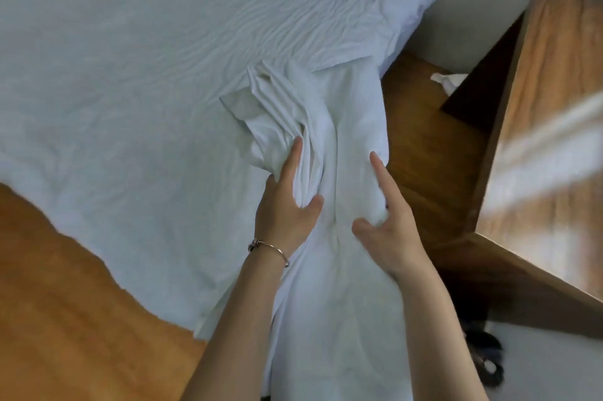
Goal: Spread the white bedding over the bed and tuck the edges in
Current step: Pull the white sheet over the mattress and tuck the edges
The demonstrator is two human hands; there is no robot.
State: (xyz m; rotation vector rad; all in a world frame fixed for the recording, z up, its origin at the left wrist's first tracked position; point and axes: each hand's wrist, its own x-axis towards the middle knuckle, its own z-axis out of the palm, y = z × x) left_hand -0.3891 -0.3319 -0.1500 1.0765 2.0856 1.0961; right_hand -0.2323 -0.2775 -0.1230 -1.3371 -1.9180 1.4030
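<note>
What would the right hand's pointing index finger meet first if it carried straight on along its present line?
Probably the right hand would meet the bunched white bedding at the bed's corner; depth is unclear, so it may pass above it.

Bedroom, sheeted bed [137, 51], wooden bedside cabinet [548, 113]

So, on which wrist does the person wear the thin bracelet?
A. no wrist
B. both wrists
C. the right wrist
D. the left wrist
D: the bracelet sits just behind the left hand, which grips the bunched white bedding, while the wrist of the right hand is bare.
</note>
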